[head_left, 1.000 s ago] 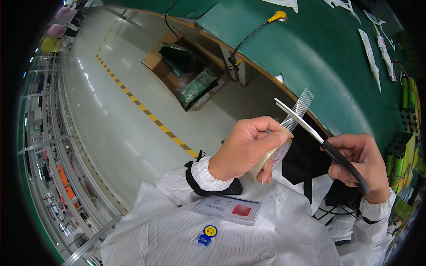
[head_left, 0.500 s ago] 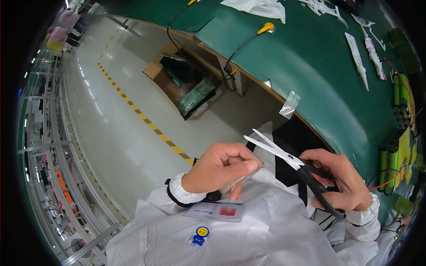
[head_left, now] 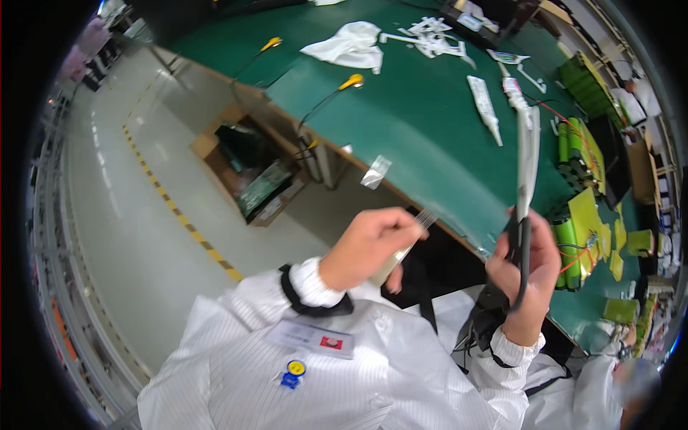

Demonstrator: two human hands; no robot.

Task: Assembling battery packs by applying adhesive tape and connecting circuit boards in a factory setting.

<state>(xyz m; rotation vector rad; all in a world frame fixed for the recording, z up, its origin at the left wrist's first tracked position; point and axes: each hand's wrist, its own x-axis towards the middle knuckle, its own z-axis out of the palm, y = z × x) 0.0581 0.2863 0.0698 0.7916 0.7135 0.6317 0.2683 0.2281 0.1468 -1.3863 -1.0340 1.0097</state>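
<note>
The right hand grips scissors upright, blades toward 12 o'clock, over the green bench. The left hand pinches a tape roll (mostly hidden). Grey floor spreads toward 9 o'clock.

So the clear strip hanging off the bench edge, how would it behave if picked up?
The clear strip looks thin and filmy, so probably floppy and very light. It hangs from the green bench edge, likely stuck there, so it may cling to fingers.
</note>
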